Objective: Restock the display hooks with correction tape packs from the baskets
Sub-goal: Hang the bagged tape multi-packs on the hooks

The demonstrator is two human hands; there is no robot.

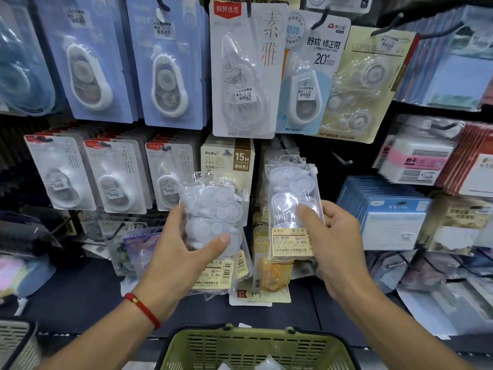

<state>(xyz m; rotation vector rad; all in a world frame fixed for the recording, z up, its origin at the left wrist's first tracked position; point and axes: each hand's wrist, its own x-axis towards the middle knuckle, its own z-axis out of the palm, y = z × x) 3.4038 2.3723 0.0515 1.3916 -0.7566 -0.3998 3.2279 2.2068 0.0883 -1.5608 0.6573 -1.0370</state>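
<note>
Clear correction tape packs, one gripped by each hand: left hand (184, 252) low, right hand (333, 244) apparently near hook.

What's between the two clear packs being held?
Head view: between left-hand pack and right-hand pack, a dark gap; hanging beige packs show lower down.

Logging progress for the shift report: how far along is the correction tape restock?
Mid-job. Done: most hooks look stocked, such as the upper white carded pack. In hand: the right hand holds a clear pack up near its hook; whether it is on the hook, I cannot tell. The left hand holds another clear pack. Left: hang both, plus what remains in the green basket.
</note>
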